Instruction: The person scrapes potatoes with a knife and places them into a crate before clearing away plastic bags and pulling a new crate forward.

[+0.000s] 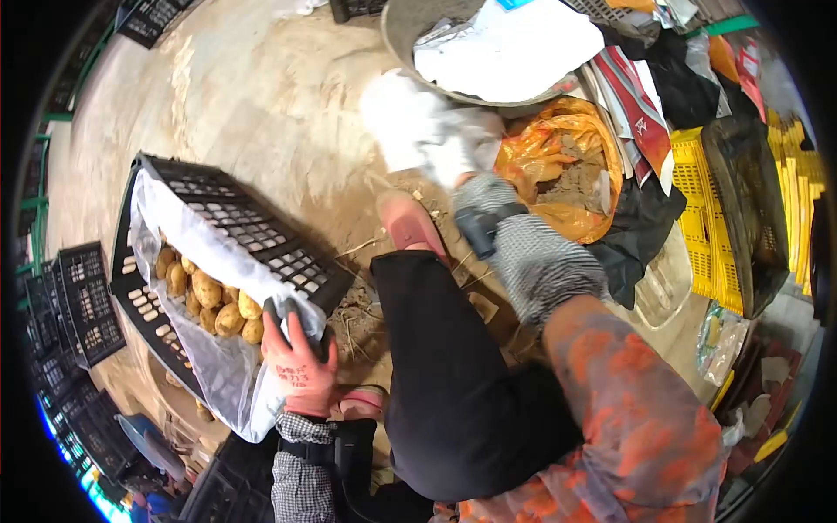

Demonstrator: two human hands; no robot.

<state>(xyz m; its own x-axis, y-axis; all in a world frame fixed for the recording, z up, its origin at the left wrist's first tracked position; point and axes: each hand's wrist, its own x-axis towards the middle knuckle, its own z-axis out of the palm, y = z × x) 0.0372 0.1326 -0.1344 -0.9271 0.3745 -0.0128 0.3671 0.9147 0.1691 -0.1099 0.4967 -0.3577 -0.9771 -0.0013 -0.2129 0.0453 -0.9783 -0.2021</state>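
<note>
My left hand (301, 366), in a coral glove with dark fingertips, rests on the near corner of a black plastic crate (240, 218), its fingers stretched over the liner. The crate stands tilted, and potatoes (207, 288) lie inside against the white translucent liner (218, 383). Out ahead, my right arm reaches past my knee in a checked sleeve cover. A crumpled white sheet (410, 122), smeared by motion, is at my right hand (471, 152) and appears held in it. The sheet and the blur mostly hide those fingers.
An orange plastic bag (602, 196) with dirt inside sits beside the right forearm. Behind it is a round tub (397, 44) with white sheeting on top. Yellow crates (693, 213) stand at right, and more black crates (87, 301) at left. My pink shoe (408, 222) is on the dirty floor.
</note>
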